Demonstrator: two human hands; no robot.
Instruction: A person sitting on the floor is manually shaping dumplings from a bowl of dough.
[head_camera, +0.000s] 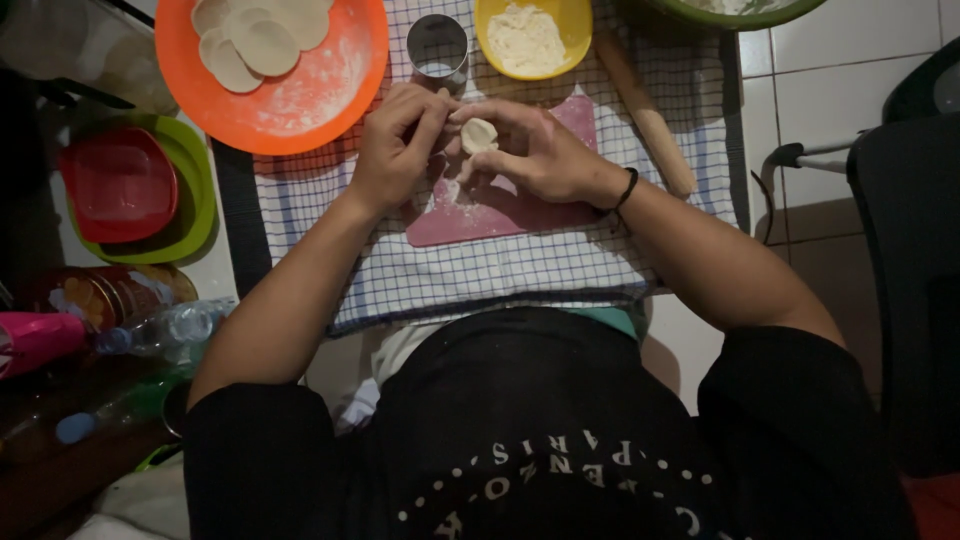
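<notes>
Pinching a small dough round (478, 135), both hands' fingers (430, 120) hold it upright, long axis vertical.

Bottle (165, 330): clear plastic, lying at far left, label unclear.
Round container (105, 295): orange-brown patterned wrapper, beside it.

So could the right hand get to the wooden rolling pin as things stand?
Probably yes. The rolling pin lies bare on the checked cloth just beside the right hand, with nothing between them, though that hand shares a small dough piece with the left hand.
</notes>
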